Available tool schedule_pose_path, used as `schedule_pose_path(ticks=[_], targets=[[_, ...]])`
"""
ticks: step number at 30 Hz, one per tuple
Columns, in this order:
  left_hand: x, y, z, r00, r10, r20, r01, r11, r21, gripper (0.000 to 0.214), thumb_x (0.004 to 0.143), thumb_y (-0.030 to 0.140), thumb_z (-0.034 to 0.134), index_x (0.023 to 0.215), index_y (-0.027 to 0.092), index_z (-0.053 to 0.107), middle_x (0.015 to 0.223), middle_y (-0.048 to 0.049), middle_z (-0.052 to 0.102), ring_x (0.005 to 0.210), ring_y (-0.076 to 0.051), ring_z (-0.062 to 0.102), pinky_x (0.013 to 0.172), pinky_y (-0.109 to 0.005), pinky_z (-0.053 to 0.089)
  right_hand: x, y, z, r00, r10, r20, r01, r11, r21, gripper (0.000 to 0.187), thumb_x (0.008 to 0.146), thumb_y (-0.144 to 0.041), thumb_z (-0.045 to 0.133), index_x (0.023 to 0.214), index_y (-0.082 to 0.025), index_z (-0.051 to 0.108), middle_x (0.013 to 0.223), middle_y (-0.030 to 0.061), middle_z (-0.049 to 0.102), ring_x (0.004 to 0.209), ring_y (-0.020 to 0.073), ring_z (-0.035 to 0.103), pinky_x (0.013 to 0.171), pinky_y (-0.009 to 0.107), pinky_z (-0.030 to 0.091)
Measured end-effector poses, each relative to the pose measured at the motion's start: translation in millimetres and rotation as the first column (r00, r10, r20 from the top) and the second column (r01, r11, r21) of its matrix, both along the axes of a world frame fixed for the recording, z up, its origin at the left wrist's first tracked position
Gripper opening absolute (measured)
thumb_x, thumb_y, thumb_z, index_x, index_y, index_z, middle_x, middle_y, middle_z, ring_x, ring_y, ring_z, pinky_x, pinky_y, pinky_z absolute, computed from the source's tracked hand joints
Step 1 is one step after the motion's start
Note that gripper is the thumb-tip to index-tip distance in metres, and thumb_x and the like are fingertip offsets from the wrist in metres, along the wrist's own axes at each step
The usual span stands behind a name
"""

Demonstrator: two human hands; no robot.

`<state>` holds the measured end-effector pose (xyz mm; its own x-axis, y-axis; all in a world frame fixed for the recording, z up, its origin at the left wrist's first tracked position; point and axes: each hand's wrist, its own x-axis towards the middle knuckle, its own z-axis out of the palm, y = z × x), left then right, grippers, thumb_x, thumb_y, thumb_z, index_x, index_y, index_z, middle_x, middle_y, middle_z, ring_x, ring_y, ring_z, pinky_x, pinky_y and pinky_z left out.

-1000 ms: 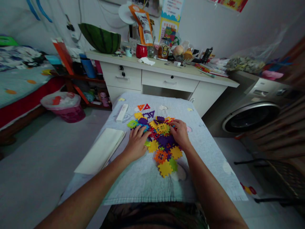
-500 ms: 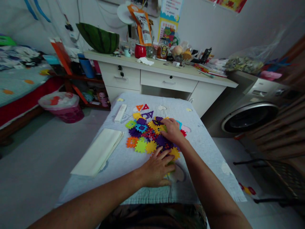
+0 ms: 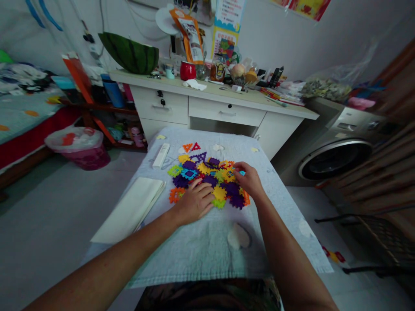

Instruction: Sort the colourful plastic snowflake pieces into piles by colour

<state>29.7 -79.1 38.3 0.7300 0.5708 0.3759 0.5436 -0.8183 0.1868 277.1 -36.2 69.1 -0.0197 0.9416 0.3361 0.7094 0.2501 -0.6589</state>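
A pile of interlocking plastic tiles (image 3: 230,188) lies on the cloth-covered table, in purple, yellow, orange, green, red and blue. My left hand (image 3: 196,202) rests palm down on the near left of the pile, its fingers stretched over the pieces and hiding some. At the pile's right edge, my right hand (image 3: 249,179) has its fingers curled together beside a blue tile (image 3: 242,172). Whatever those fingertips hold is hidden. An orange triangle tile (image 3: 187,147) and a red triangle tile (image 3: 196,147) lie apart beyond the pile.
A folded white cloth (image 3: 129,209) and a narrow white box (image 3: 161,156) lie on the table's left side. Behind it stands a white desk (image 3: 162,101) with a cut watermelon (image 3: 129,54). A washing machine (image 3: 337,142) is at right, a pink bin (image 3: 79,149) at left.
My left hand has moved left and away from me onto the pile's near left. My right hand has shifted right to the pile's edge, its fingers now curled. Tiles near me have moved inward.
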Motion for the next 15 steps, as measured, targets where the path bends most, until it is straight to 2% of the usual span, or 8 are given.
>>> schedule_pose_path(ticks=[2, 5, 7, 9, 12, 15], targets=[[-3.0, 14.1, 1.2, 0.997, 0.058, 0.046, -0.058, 0.998, -0.001, 0.024, 0.093, 0.023, 0.045, 0.106, 0.023, 0.065, 0.115, -0.0062, 0.067, 0.117, -0.022, 0.054, 0.115, -0.047, 0.026, 8.0, -3.6, -6.3, 1.0, -0.008, -0.024, 0.008, 1.0, -0.019, 0.03, 0.079, -0.03, 0.053, 0.104, -0.018, 0.067, 0.096, 0.0063, 0.071, 0.087, 0.0206, 0.065, 0.082, 0.035, 0.05], [-9.0, 40.3, 0.8, 0.954, 0.267, 0.138, -0.258, 0.963, -0.08, 0.021, 0.09, 0.024, 0.047, 0.1, 0.022, 0.066, 0.106, -0.007, 0.068, 0.107, -0.023, 0.058, 0.104, -0.044, 0.039, 19.1, -7.8, -20.3, 0.994, -0.093, 0.053, 0.09, 0.995, 0.054, 0.034, 0.08, -0.036, 0.057, 0.109, -0.019, 0.065, 0.112, 0.0104, 0.069, 0.106, 0.026, 0.061, 0.096, 0.044, 0.045], [-15.2, 57.4, -1.2, 0.875, 0.448, 0.184, -0.427, 0.893, -0.144, 0.02, 0.087, 0.026, 0.05, 0.099, 0.021, 0.064, 0.105, -0.0082, 0.067, 0.104, -0.025, 0.058, 0.097, -0.042, 0.044, 27.3, -11.5, -32.2, 0.974, -0.199, 0.105, 0.188, 0.976, 0.109, 0.039, 0.082, -0.041, 0.057, 0.113, -0.018, 0.064, 0.117, 0.0136, 0.067, 0.112, 0.0287, 0.058, 0.101, 0.048, 0.041], [-22.4, 70.7, -4.4, 0.782, 0.585, 0.213, -0.56, 0.811, -0.169, 0.028, 0.085, 0.029, 0.052, 0.109, 0.019, 0.062, 0.114, -0.0101, 0.064, 0.112, -0.027, 0.055, 0.1, -0.042, 0.042, 34.6, -16.2, -45.4, 0.938, -0.316, 0.145, 0.3, 0.946, 0.119, 0.045, 0.085, -0.046, 0.055, 0.118, -0.016, 0.062, 0.119, 0.0171, 0.065, 0.114, 0.0302, 0.058, 0.101, 0.049, 0.04], [-30.4, 81.2, -11.7, 0.666, 0.727, 0.166, -0.702, 0.687, -0.188, 0.046, 0.087, 0.041, 0.05, 0.125, 0.015, 0.055, 0.126, -0.0157, 0.057, 0.121, -0.031, 0.05, 0.104, -0.045, 0.039, 37.7, -22.3, -64.3, 0.877, -0.444, 0.182, 0.437, 0.896, 0.081, 0.055, 0.09, -0.053, 0.048, 0.126, -0.013, 0.057, 0.119, 0.0201, 0.064, 0.112, 0.0313, 0.059, 0.098, 0.049, 0.042], [-31.4, 84.3, -20.8, 0.59, 0.805, 0.062, -0.774, 0.585, -0.242, 0.056, 0.089, 0.053, 0.045, 0.131, 0.016, 0.051, 0.126, -0.0172, 0.056, 0.121, -0.034, 0.05, 0.102, -0.048, 0.04, 28.9, -22.9, -75.6, 0.867, -0.453, 0.205, 0.455, 0.89, 0.041, 0.059, 0.092, -0.057, 0.041, 0.131, -0.014, 0.054, 0.122, 0.02, 0.064, 0.114, 0.0315, 0.059, 0.098, 0.049, 0.042]])
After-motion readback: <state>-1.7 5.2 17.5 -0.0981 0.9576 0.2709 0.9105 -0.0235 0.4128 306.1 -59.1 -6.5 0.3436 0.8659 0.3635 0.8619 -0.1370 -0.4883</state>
